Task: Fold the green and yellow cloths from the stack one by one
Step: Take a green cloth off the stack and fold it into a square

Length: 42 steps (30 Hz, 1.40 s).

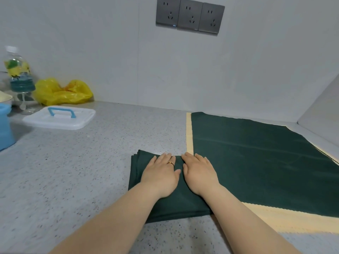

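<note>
- Currently the left hand [161,176] and right hand [199,174] are pressing, fingers straight, on the folded green cloth [176,206] near the counter's [91,162] front edge.
- The stack [256,162] is lying just beside it, rightward.
- 1 lid [60,117] and 1 yellow bag [62,92] are sitting back-left.

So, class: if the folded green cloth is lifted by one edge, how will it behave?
Probably floppy: the folded green cloth lies in thin layers pressed flat under the left hand and right hand, so it would likely sag and open. It looks light, being thin fabric. Pushed, it may bunch rather than slide on the counter.
</note>
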Available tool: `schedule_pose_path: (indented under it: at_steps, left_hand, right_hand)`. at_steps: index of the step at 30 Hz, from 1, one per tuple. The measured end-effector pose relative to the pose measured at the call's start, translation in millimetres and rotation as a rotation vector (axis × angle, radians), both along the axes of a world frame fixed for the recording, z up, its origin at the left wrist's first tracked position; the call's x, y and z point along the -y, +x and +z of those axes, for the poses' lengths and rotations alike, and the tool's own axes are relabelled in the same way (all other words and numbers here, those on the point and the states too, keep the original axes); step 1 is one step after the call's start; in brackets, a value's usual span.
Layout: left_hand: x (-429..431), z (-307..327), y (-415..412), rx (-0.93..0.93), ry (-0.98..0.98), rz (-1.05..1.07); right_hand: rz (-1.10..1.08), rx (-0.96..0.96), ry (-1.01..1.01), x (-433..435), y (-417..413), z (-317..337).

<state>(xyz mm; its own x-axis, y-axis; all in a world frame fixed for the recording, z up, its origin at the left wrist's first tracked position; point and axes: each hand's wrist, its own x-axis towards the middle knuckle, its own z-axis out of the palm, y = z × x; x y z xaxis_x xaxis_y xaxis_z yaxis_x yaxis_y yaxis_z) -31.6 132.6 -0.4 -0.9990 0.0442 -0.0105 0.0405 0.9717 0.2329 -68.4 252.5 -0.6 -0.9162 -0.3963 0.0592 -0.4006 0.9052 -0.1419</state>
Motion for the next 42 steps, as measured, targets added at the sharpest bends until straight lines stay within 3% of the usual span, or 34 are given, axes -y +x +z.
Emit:
schedule_pose_path:
  at_steps: [13, 19, 25, 31, 42]
  left_hand:
    - [65, 1, 32, 0.107, -0.142, 0.053]
    - [63, 1, 34, 0.111, -0.124, 0.061]
    - [52, 14, 39, 0.036, -0.195, 0.051]
    - [-13, 14, 57, -0.028, 0.010, -0.121]
    - [26, -8, 86, -0.010, -0.073, -0.042]
  right_hand:
    - [-0.007, 0.018, 0.004, 1, 4, 2]
    - [0.032, -0.143, -0.051, -6, 18, 10]
    - [0.117, -0.059, -0.027, -12, 45, 0]
    - [0.118, -0.033, -0.004, -8, 46, 3]
    - [0.140, -0.106, -0.057, -13, 45, 0]
